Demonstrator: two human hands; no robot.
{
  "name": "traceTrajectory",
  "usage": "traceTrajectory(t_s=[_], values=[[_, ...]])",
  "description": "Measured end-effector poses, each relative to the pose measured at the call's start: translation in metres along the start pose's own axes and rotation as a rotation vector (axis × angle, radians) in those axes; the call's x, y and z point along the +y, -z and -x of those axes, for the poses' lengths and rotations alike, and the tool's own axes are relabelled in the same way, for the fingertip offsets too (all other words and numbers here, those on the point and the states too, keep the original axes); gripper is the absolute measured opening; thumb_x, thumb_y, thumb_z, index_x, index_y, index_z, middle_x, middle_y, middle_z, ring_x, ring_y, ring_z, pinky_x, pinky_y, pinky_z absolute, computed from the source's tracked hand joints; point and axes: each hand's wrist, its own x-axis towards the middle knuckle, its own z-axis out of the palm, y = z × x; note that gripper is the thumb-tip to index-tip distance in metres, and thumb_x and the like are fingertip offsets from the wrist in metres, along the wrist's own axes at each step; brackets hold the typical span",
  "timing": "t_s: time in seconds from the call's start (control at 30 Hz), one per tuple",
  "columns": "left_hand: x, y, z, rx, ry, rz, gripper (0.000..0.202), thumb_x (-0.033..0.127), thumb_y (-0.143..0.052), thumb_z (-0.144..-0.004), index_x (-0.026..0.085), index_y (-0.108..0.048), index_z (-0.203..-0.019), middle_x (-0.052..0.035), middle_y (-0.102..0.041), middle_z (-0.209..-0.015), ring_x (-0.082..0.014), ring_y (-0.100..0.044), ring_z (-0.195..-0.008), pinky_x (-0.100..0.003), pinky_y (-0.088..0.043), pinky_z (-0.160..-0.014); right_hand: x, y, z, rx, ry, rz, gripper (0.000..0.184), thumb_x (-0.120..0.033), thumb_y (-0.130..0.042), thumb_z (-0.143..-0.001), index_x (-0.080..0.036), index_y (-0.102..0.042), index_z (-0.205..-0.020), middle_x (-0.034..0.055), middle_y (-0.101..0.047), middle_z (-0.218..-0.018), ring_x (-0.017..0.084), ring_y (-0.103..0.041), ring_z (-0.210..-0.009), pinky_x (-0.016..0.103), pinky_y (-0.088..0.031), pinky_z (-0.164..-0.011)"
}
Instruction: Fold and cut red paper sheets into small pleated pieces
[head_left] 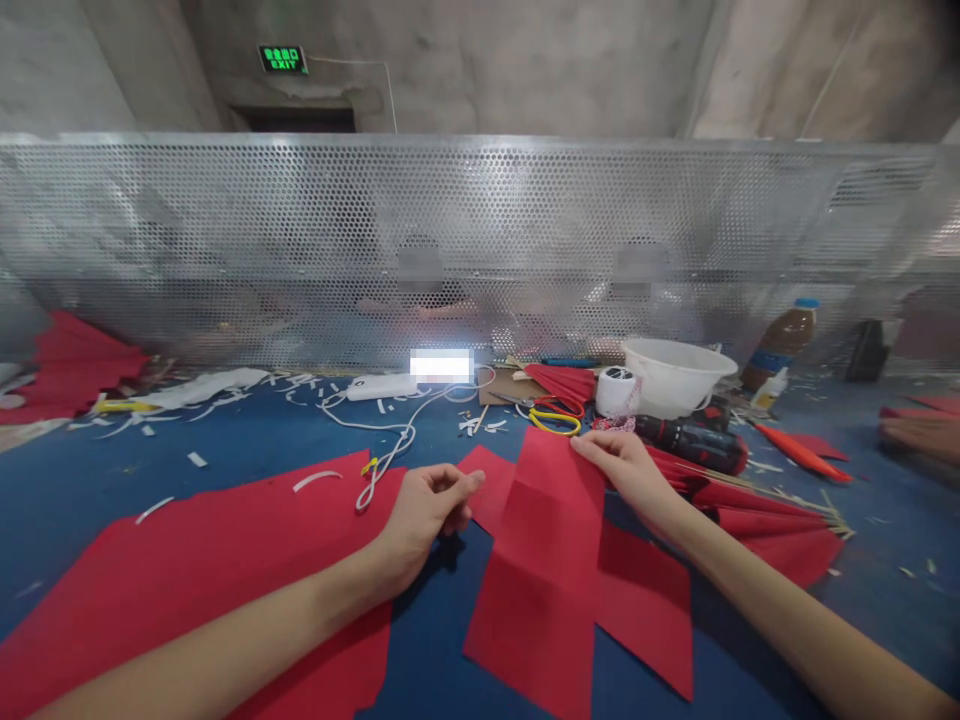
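Observation:
A creased strip of red paper [551, 520] stands partly raised over the table. My right hand [619, 462] pinches its upper right corner between thumb and fingers. Beneath it lie other red pieces [651, 605], one poking out at lower right and one at upper left. My left hand [429, 515] is closed just left of the strip, apart from it, thumb and forefinger together; whether anything is between them I cannot make out. Under my left forearm spreads a stack of large red sheets [247, 560], with a white cord [405, 437] looping onto its top edge.
Scissors [556, 418], a thread spool [617, 392], a white basin [675, 375] and a power drill [697, 443] stand beyond my right hand. A bottle [780, 340] is behind. Folded red pieces [780, 530] lie right. A perforated metal screen [300, 250] edges the table; another person's hand [919, 438] is far right.

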Motion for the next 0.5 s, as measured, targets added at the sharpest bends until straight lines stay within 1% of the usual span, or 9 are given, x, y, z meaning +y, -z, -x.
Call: traceTrajectory(t_s=[0.07,0.17,0.2,0.23,0.33,0.4,0.5], values=[[0.003,-0.002,0.0,-0.014,0.001,0.028,0.042,0.053,-0.076,-0.079,0.015,-0.06,-0.071,-0.0003,-0.064,-0.061,-0.0085,-0.051,-0.047,-0.017,-0.038,-0.042,-0.001,-0.005,0.003,-0.009,-0.023,-0.023,0.045,-0.058,-0.064,-0.088,-0.015,-0.07,-0.077,0.0014,-0.061,-0.066,0.014,-0.048,-0.058,0.024,-0.035,-0.052],[0.007,-0.004,0.002,-0.066,-0.022,-0.008,0.039,0.052,-0.074,-0.081,0.014,-0.067,-0.081,-0.0069,-0.071,-0.075,-0.0156,-0.064,-0.065,-0.021,-0.05,-0.051,-0.009,-0.024,0.013,-0.002,-0.019,-0.048,0.044,-0.057,-0.063,-0.089,-0.015,-0.074,-0.079,0.0031,-0.065,-0.069,0.016,-0.052,-0.059,0.027,-0.041,-0.055],[0.008,-0.005,0.003,-0.069,-0.042,-0.036,0.038,0.051,-0.075,-0.08,0.013,-0.069,-0.084,-0.0077,-0.071,-0.078,-0.0162,-0.065,-0.068,-0.022,-0.05,-0.053,-0.013,-0.03,0.017,0.014,-0.013,-0.056,0.044,-0.056,-0.061,-0.091,-0.015,-0.074,-0.08,0.0036,-0.066,-0.07,0.017,-0.053,-0.06,0.027,-0.042,-0.056],[0.008,-0.004,0.003,-0.058,-0.066,-0.062,0.038,0.049,-0.077,-0.078,0.013,-0.069,-0.087,-0.0074,-0.071,-0.082,-0.015,-0.064,-0.066,-0.021,-0.049,-0.053,-0.016,-0.036,0.02,0.022,-0.008,-0.062,0.044,-0.055,-0.06,-0.092,-0.016,-0.073,-0.079,0.0039,-0.067,-0.072,0.017,-0.054,-0.061,0.028,-0.042,-0.058],[0.007,-0.003,0.002,-0.013,-0.106,-0.097,0.042,0.042,-0.086,-0.069,0.016,-0.069,-0.097,-0.003,-0.069,-0.092,-0.0083,-0.056,-0.058,-0.019,-0.044,-0.05,-0.022,-0.044,0.025,0.03,0.007,-0.07,0.043,-0.054,-0.061,-0.092,-0.015,-0.073,-0.077,0.0043,-0.068,-0.074,0.019,-0.056,-0.067,0.028,-0.043,-0.062],[0.006,-0.002,0.002,-0.074,-0.06,-0.079,0.041,0.043,-0.086,-0.069,0.016,-0.069,-0.094,-0.0013,-0.067,-0.086,-0.0087,-0.055,-0.058,-0.019,-0.043,-0.052,-0.023,-0.045,0.026,0.03,0.015,-0.067,0.041,-0.052,-0.062,-0.092,-0.016,-0.073,-0.077,0.004,-0.068,-0.075,0.02,-0.057,-0.072,0.029,-0.044,-0.066],[0.006,-0.002,0.002,-0.207,-0.001,-0.073,0.036,0.046,-0.083,-0.074,0.013,-0.069,-0.079,-0.0007,-0.064,-0.07,-0.0122,-0.057,-0.063,-0.021,-0.043,-0.056,-0.025,-0.045,0.026,0.001,0.026,-0.058,0.039,-0.051,-0.065,-0.09,-0.016,-0.075,-0.078,0.0039,-0.069,-0.076,0.021,-0.058,-0.075,0.03,-0.044,-0.07]])
